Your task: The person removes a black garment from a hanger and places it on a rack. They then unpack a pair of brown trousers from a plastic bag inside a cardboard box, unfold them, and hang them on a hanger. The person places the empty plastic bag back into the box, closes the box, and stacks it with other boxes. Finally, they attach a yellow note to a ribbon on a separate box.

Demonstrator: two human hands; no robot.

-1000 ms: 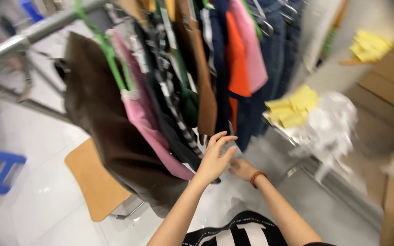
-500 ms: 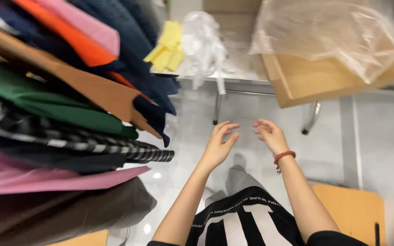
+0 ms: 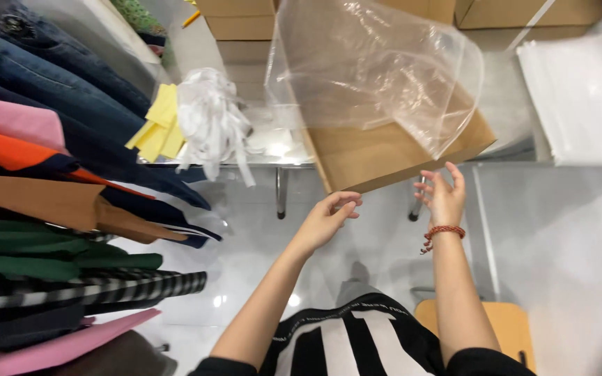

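Many garments [image 3: 50,209] hang in a row along the left side, the biggest mass in view: blue denim at the top, then pink, orange, tan, green, a black-and-white stripe and more pink at the bottom. Next in size is a clear plastic bag [image 3: 377,69], puffed up and standing in an open cardboard box [image 3: 391,150] whose near corner juts out over the pale floor [image 3: 566,244]. Stacked brown boxes [image 3: 238,28] stand behind it, and a pile of white sheets [image 3: 583,97] lies to the right. A bundle of white strips [image 3: 210,118] hangs beside a smaller bunch of yellow tags [image 3: 158,125], just left of the box. Low at the right, part of a wooden stool [image 3: 503,324] shows behind the person's striped top. Both arms reach up toward the box. The left hand [image 3: 329,219] hangs just under the box's near edge, fingers loosely curled, holding nothing. The right hand [image 3: 442,196] is spread wide and empty, fingertips close below the box's right corner; I cannot tell whether they touch it. A red bracelet [image 3: 442,233] circles that wrist.
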